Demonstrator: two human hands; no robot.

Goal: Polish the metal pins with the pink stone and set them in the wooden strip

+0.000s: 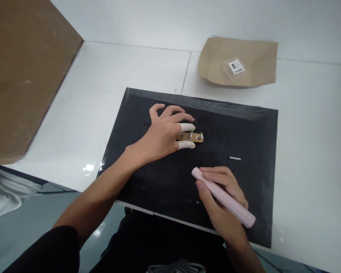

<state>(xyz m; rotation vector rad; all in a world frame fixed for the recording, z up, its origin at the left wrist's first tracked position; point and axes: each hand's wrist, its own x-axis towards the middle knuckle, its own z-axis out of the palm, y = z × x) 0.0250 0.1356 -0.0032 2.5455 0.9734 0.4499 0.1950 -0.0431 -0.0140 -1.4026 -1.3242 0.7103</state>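
Observation:
My left hand (165,132) rests on the black mat with white finger cots on its thumb and index finger. Between those two fingers sits a small gold-coloured part (197,137) with clear and metal pieces on top; its left end is hidden under the hand. My right hand (224,197) is closed around a thick pale pink pen-shaped tool (224,198), its upper end pointing up and left toward the small part, apart from it. A short, thin rod (235,158), dark at its left end and silvery along the rest, lies on the mat right of the small part.
The black mat (159,182) covers the front of the white table (307,151). At the back right stands a brown paper tray (261,60) holding a small clear box (235,69) with a white label. A large brown cardboard panel (31,68) rises at the left.

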